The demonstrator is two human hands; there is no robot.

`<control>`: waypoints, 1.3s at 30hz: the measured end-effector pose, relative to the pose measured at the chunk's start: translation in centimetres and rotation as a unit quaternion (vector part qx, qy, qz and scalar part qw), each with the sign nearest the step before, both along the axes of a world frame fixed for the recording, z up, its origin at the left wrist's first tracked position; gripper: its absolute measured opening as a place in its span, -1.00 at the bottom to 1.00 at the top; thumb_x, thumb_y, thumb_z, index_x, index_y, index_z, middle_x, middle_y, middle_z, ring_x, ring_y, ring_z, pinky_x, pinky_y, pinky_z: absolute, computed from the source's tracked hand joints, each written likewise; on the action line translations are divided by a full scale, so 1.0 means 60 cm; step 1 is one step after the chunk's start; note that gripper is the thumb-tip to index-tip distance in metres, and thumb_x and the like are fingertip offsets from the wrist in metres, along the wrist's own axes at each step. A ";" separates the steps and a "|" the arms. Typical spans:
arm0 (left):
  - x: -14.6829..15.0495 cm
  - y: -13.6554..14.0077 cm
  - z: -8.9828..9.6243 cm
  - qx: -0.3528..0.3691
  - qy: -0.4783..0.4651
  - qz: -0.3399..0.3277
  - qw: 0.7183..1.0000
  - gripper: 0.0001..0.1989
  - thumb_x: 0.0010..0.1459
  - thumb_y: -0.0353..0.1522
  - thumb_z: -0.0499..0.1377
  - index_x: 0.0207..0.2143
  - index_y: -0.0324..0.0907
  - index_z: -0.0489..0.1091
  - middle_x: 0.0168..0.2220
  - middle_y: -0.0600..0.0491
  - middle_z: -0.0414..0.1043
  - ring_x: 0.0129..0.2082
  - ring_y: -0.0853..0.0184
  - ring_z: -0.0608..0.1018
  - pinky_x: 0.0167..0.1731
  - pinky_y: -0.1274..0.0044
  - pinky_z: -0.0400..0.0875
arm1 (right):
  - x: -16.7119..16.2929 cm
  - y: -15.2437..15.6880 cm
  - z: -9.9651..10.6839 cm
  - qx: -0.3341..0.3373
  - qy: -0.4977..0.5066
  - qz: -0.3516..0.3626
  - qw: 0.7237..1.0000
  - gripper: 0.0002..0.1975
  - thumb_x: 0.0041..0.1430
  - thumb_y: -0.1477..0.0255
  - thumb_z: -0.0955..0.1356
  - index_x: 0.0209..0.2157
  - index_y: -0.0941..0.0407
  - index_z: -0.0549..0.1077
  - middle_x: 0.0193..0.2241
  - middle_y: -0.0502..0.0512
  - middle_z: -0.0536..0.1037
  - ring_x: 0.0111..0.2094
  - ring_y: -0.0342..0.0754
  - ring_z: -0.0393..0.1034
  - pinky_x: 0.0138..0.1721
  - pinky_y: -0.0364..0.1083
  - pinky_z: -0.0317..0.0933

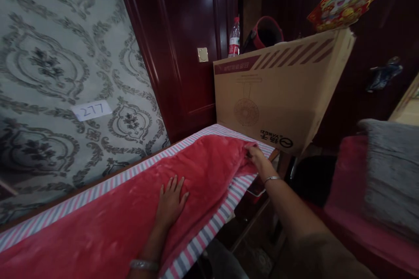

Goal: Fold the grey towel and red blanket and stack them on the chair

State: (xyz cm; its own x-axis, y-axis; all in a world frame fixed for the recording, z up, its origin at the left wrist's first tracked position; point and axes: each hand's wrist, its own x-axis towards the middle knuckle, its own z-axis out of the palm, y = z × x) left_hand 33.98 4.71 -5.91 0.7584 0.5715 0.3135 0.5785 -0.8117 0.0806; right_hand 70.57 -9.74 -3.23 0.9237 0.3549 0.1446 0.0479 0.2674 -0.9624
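Note:
A long red plush blanket (108, 222) lies folded lengthwise over a striped cloth (209, 226) that covers a narrow table. My left hand (172, 200) rests flat on top of the blanket, fingers spread. At the blanket's far right corner, my right hand (257, 159) has its fingers closed on the edge, which bunches up there. The fingertips of that hand are partly hidden in the fabric. Each wrist wears a metal bracelet.
A large cardboard box (275, 91) stands at the table's far end, with a plastic bottle (234, 37) behind it. Patterned wallpaper (72, 52) borders the left side. A grey folded cloth (393, 170) lies on a pink seat (350, 200) at right.

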 end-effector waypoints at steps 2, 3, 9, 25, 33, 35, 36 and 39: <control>-0.004 0.009 -0.004 -0.058 -0.059 -0.016 0.996 -0.43 0.30 -0.16 0.02 0.30 -0.15 0.27 0.35 -0.19 0.18 0.36 0.04 0.22 0.32 0.03 0.00 | -0.005 0.011 0.028 -0.034 -0.035 -0.003 0.999 -0.69 0.32 0.24 0.36 -0.05 0.17 0.45 -0.14 0.12 0.51 -0.20 -0.05 0.44 -0.19 0.00 0.42; -0.006 0.016 -0.007 -0.098 -0.102 -0.024 0.990 -0.42 0.29 -0.14 0.03 0.28 -0.16 0.29 0.35 -0.19 0.18 0.36 0.05 0.23 0.33 0.04 -0.01 | -0.013 0.019 0.043 -0.044 -0.058 -0.005 0.997 -0.74 0.31 0.26 0.36 -0.14 0.18 0.46 -0.22 0.09 0.51 -0.25 -0.06 0.43 -0.22 -0.02 0.40; -0.028 0.047 -0.005 -0.384 -0.450 -0.019 0.806 -0.27 0.08 0.11 0.19 0.17 -0.13 0.40 0.25 -0.16 0.36 0.29 0.05 0.35 0.30 0.20 0.17 | -0.198 0.088 0.096 -0.042 -0.272 0.075 0.958 -0.93 0.01 0.44 0.39 -0.39 0.09 0.45 -0.37 0.01 0.52 -0.27 -0.01 0.38 -0.12 -0.03 0.30; -0.035 0.011 0.037 -0.508 -0.576 0.030 0.640 -0.38 -0.41 -0.06 0.52 -0.30 -0.24 0.57 -0.29 -0.01 0.63 -0.32 0.25 0.60 -0.25 0.47 0.49 | -0.215 0.012 0.002 -0.213 -0.409 -0.014 0.887 -0.54 0.11 0.56 0.21 0.03 0.16 0.49 -0.07 0.26 0.53 -0.02 0.12 0.38 0.06 0.10 0.28; -0.039 0.015 0.027 -0.522 -0.579 0.030 0.626 -0.33 -0.41 -0.03 0.52 -0.26 -0.24 0.56 -0.26 -0.01 0.64 -0.28 0.27 0.60 -0.19 0.48 0.47 | -0.180 0.023 0.017 -0.382 -0.355 0.069 0.851 -0.49 0.13 0.57 0.28 0.13 0.10 0.48 0.03 0.31 0.50 -0.04 0.13 0.44 0.01 0.04 0.26; -0.041 0.015 0.027 -0.524 -0.571 0.025 0.631 -0.32 -0.39 -0.02 0.51 -0.24 -0.24 0.55 -0.25 -0.03 0.64 -0.24 0.22 0.61 -0.14 0.44 0.48 | -0.175 0.043 0.027 -0.331 -0.321 0.085 0.883 -0.65 0.14 0.55 0.27 -0.11 0.14 0.59 -0.14 0.25 0.60 -0.10 0.09 0.48 -0.01 0.00 0.28; -0.041 0.016 0.026 -0.528 -0.563 0.020 0.636 -0.32 -0.37 -0.01 0.50 -0.23 -0.24 0.55 -0.26 -0.04 0.63 -0.22 0.20 0.61 -0.13 0.41 0.48 | -0.169 0.055 0.034 -0.312 -0.305 0.088 0.896 -0.69 0.15 0.53 0.25 -0.20 0.15 0.60 -0.24 0.22 0.62 -0.17 0.06 0.50 -0.07 -0.03 0.31; -0.043 0.019 0.024 -0.530 -0.533 0.000 0.660 -0.34 -0.30 0.02 0.46 -0.21 -0.24 0.55 -0.25 -0.06 0.63 -0.21 0.16 0.61 -0.16 0.39 0.48 | -0.141 0.091 0.065 -0.250 -0.252 0.081 0.931 -0.67 0.14 0.52 0.18 -0.29 0.16 0.57 -0.45 0.10 0.60 -0.41 -0.04 0.48 -0.32 -0.11 0.35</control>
State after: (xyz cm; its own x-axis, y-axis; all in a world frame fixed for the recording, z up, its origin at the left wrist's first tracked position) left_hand 31.42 5.88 -4.49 0.4298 0.8981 0.0932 -0.2656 0.0271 0.9637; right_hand 62.13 -4.26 0.65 0.7112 0.6238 0.3240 0.5254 -0.1656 -0.8346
